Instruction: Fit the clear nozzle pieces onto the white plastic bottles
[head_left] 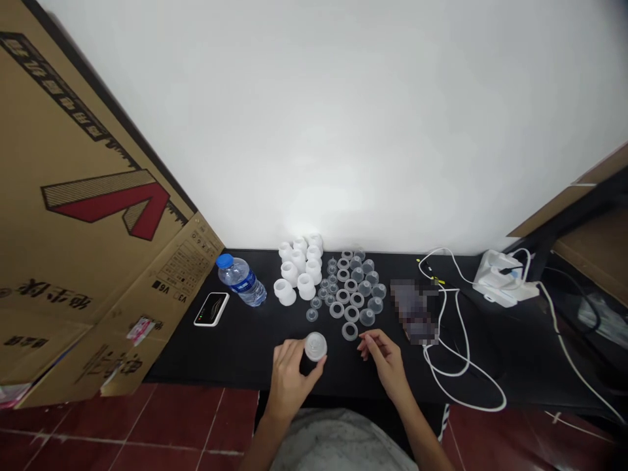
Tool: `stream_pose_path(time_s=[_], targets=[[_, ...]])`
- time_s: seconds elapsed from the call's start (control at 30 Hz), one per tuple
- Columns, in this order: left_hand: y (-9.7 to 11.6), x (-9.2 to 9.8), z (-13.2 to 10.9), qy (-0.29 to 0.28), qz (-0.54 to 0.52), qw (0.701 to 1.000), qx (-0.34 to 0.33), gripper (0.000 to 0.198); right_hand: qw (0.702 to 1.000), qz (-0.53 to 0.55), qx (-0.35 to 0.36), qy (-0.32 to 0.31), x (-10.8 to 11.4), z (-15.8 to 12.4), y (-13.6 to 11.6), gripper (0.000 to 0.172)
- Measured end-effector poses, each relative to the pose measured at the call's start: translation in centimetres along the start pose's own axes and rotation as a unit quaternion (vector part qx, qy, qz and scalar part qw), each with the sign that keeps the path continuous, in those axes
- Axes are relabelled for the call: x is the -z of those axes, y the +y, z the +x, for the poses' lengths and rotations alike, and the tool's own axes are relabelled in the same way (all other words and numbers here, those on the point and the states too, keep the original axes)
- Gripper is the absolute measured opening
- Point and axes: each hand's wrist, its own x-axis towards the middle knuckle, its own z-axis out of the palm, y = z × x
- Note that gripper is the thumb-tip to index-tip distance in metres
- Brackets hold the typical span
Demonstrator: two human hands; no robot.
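My left hand [290,376] is closed around a small white plastic cap-like piece [315,346], held just above the near edge of the black table [235,347]. My right hand [383,356] hovers beside it with fingers loosely curled, holding nothing that I can see. Its fingertips are close to a clear ring [350,331]. Behind lie several clear rings and small clear domes [356,288] in rows. Left of them stand several white plastic pieces [299,268].
A water bottle [241,280] lies at the table's left with a white phone-like device [211,309] beside it. A large cardboard box [93,248] leans on the left. White cables [456,327] and a white charger [500,278] sit at the right. A blurred dark object [415,311] lies mid-right.
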Motion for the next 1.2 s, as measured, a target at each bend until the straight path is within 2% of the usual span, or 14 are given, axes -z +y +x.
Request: stream_pose_path(time_s=[0.17, 0.33, 0.6, 0.77, 0.87, 1.03, 1.1, 1.2], targets=[[-3.8, 1.2, 0.6, 0.055, 0.08, 0.994, 0.058, 0.025, 0.998, -0.062, 0.014, -0.005, -0.3, -0.4, 0.4, 0.041], [-7.2, 2.2, 2.4, 0.076, 0.136, 0.984, 0.09, 0.029, 0.993, -0.107, 0.033, -0.03, -0.6, -0.5, 0.4, 0.04], [-8.2, 1.8, 2.8, 0.082, 0.166, 0.975, 0.122, 0.034, 0.991, -0.124, 0.038, -0.031, -0.7, -0.3, 0.1, 0.038], [-8.7, 2.2, 2.5, 0.076, 0.187, 0.968, 0.152, 0.04, 0.99, -0.131, 0.039, -0.035, -0.6, -0.3, 0.2, 0.037], [-8.7, 2.6, 1.9, 0.082, 0.162, 0.968, 0.172, 0.049, 0.99, -0.133, 0.039, -0.038, -0.6, -0.4, 0.2, 0.036], [-6.7, 2.9, -0.3, 0.188, 0.066, 0.961, 0.191, 0.067, 0.989, -0.135, 0.044, -0.038, -0.8, -0.5, 0.0, 0.036], [-5.3, 2.6, -1.3, 0.221, 0.024, 0.959, 0.178, 0.056, 0.988, -0.142, 0.045, -0.045, -0.9, -0.6, -0.2, 0.039], [-2.3, 1.4, -2.5, 0.164, -0.101, 0.967, 0.166, 0.034, 0.989, -0.121, 0.025, -0.077, -1.1, -1.1, -0.5, 0.049]])
